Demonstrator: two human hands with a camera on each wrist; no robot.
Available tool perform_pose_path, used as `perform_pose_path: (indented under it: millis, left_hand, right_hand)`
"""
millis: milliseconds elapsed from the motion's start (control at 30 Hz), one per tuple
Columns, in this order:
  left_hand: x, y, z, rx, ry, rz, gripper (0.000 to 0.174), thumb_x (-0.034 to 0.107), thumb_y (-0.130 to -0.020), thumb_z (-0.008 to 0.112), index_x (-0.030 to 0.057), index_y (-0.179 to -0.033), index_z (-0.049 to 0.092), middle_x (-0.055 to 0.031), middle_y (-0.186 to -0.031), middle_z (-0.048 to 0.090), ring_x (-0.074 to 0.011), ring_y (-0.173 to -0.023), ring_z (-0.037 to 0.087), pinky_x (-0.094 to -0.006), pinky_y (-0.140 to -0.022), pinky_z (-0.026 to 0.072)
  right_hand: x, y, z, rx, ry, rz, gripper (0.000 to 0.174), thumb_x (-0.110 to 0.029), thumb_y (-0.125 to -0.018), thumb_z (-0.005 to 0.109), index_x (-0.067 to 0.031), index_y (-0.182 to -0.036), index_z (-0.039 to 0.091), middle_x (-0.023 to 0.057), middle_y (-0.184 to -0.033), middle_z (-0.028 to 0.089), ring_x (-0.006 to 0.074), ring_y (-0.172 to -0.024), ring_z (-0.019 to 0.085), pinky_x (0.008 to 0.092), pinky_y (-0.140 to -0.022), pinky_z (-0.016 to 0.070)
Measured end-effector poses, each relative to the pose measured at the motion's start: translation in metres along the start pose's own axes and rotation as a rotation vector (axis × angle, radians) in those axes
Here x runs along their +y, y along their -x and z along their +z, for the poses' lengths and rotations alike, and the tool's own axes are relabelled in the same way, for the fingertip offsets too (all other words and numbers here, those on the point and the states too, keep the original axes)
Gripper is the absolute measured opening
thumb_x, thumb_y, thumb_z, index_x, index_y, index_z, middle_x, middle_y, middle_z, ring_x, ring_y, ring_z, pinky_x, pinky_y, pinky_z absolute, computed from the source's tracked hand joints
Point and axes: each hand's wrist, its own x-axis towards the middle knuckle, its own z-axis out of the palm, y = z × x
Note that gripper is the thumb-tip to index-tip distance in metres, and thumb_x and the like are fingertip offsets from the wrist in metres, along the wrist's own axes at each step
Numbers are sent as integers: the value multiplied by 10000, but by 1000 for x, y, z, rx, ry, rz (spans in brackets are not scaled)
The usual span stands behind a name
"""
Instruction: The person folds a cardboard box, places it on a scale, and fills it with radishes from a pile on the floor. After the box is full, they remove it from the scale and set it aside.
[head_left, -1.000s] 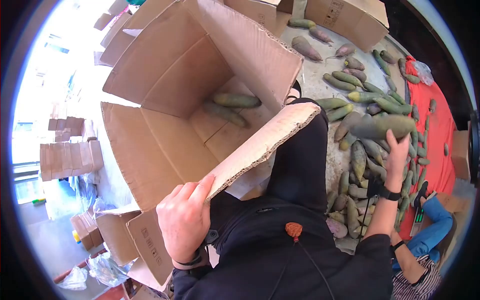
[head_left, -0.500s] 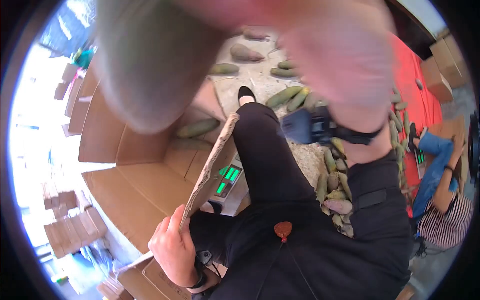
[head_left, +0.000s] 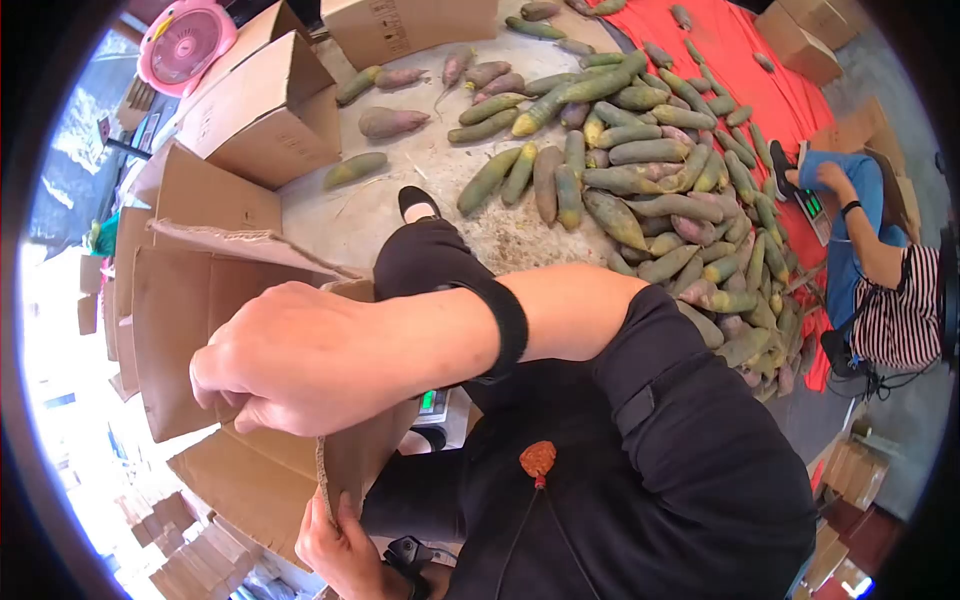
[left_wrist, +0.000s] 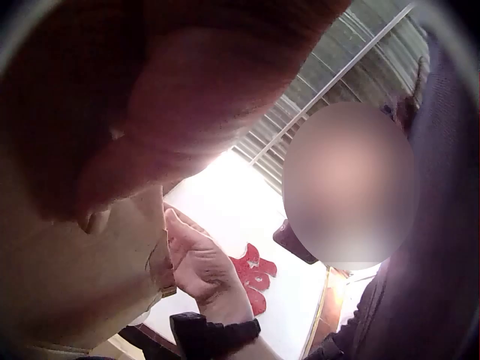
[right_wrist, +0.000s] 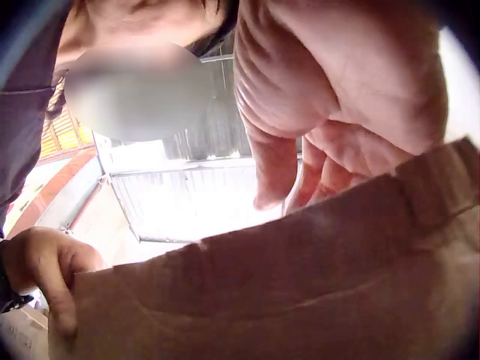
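In the head view, my left hand (head_left: pixel 345 550) pinches the edge of a brown cardboard flap (head_left: pixel 370 450) at the lower left. My right hand (head_left: pixel 300 360) is above the same box (head_left: pixel 165 340), palm down with fingers bent loosely downward and no vegetable visible in it. The right wrist view has the right hand (right_wrist: pixel 337 90) above the cardboard edge (right_wrist: pixel 262 262), fingertips partly hidden behind it; the left hand (right_wrist: pixel 49 262) holds that cardboard at the left. The right hand and forearm hide most of the box's inside.
A large pile of green and purplish radishes (head_left: pixel 650 205) lies on the floor and a red sheet (head_left: pixel 745 60). Another carton (head_left: pixel 270 120) and a pink fan (head_left: pixel 187 47) stand at the upper left. A person in a striped top (head_left: pixel 900 315) sits at the right.
My right hand has moved left from the pile to above the box; the large radish it held is out of sight. The left hand still grips the flap, and the head view has shifted.
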Motion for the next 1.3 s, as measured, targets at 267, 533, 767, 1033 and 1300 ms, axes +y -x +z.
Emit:
perform_pose_path:
  millis: [267, 533, 767, 1033, 1300]
  left_hand:
    - [1, -2, -6, -6, -22, -45, 254, 219, -882, 611, 36, -1048, 669, -195, -859, 663, -335, -721, 644, -395, -643, 488]
    - [-2, 0, 2, 33, 29, -56, 229, 191, -871, 630, 7, -999, 676, -197, -769, 655, -313, -626, 635, -376, -589, 480]
    - [-3, 0, 5, 53, 6, -64, 227, 189, -854, 657, 2, -980, 678, -196, -734, 641, -309, -596, 621, -378, -563, 470]
    - [-18, 3, 17, 97, 148, -67, 161, 61, -879, 554, -49, -974, 620, -181, -788, 636, -297, -693, 629, -359, -628, 466]
    - [-10, 1, 8, 29, 101, -100, 159, 52, -880, 559, -46, -986, 628, -158, -774, 644, -206, -664, 600, -303, -660, 468]
  right_hand:
    - [55, 105, -54, 584, -3, 247, 105, -27, -833, 625, -19, -936, 636, 58, -879, 637, 113, -832, 608, 254, -734, 485]
    - [148, 369, -106, 188, 980, 1150, 259, -173, -736, 651, -91, -981, 627, 117, -967, 605, 319, -952, 587, 425, -792, 490]
    - [65, 498, -144, -26, 1320, 1715, 328, -297, -760, 652, -111, -1023, 588, 99, -1074, 572, 308, -1097, 501, 506, -830, 453]
    - [21, 549, -136, -111, 1277, 1839, 288, -219, -840, 579, -155, -1117, 530, 62, -1144, 552, 258, -1124, 496, 496, -857, 441]
    - [33, 530, -146, -195, 1335, 1835, 254, -228, -819, 617, -133, -1049, 565, 45, -1082, 587, 261, -1058, 543, 474, -813, 454]
